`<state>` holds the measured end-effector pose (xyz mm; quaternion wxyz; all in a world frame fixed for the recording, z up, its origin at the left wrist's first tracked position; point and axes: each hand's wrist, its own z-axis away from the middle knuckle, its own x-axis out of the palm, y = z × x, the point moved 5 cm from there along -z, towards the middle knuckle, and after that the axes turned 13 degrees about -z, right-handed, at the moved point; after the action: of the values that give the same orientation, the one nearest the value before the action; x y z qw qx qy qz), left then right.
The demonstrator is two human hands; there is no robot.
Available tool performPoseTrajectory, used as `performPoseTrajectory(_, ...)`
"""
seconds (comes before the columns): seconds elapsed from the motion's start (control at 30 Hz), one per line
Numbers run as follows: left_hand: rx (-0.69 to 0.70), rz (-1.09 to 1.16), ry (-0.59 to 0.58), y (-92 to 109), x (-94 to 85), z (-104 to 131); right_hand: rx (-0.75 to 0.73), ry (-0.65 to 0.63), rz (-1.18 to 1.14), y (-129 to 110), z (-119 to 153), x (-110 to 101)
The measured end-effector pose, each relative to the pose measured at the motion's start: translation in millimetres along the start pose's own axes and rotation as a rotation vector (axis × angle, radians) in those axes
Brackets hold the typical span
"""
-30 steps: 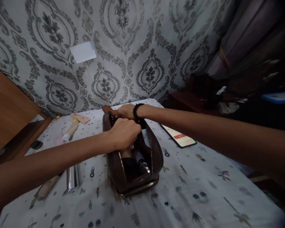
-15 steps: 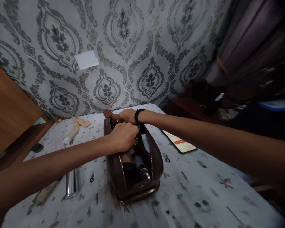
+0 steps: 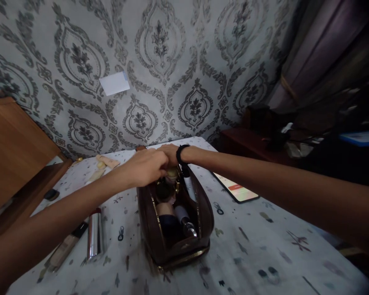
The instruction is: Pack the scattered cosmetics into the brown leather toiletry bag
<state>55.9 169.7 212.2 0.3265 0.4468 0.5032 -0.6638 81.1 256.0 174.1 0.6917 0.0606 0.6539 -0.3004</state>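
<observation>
A brown makeup bag [image 3: 147,221] stands unzipped on the bed-like patterned cloth, its open top toward me. Inside lie a bottle with a dark cap [image 3: 166,211], a grey tube with a shiny end [image 3: 184,219], a white tube [image 3: 189,186] and several smaller items. My left hand [image 3: 149,166] is closed above the far left rim, and what its curled fingers hold is hidden. Behind it my right hand [image 3: 171,153], with a black band at the wrist, grips the bag's far end, its fingers partly covered.
A lit phone [image 3: 238,188] lies right of the bag. To the left are a silver tube [image 3: 94,235], a foundation-like bottle [image 3: 66,250], a dark round item [image 3: 51,194] and pale tubes [image 3: 109,161]. A patterned wall [image 3: 160,102] rises behind; wooden furniture [image 3: 18,143] borders the left.
My left hand has lifted out of the bag's middle and moved left and away from me to the rim, uncovering more contents. My right hand stays at the far end.
</observation>
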Motion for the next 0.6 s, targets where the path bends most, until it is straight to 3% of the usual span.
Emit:
performPoseTrajectory(0.1, -0.082, 0.035, 0.043, -25, -2.1, 4, -0.022, -0.005, 0.075, 1, -1, 2)
performPoseTrajectory(0.2, -0.108, 0.095, 0.061, -37, 5.4, 6, -0.043, -0.03, 0.114, 2, -3, 5)
performPoseTrajectory(0.43, -0.045, 0.127, 0.06, -30, 16.0, 9, -0.061, -0.003, 0.077, 3, -3, 1)
performPoseTrajectory(0.6, -0.013, 0.085, 0.024, -19, 12.3, 14, -0.151, 0.147, -0.086, -3, 9, -26)
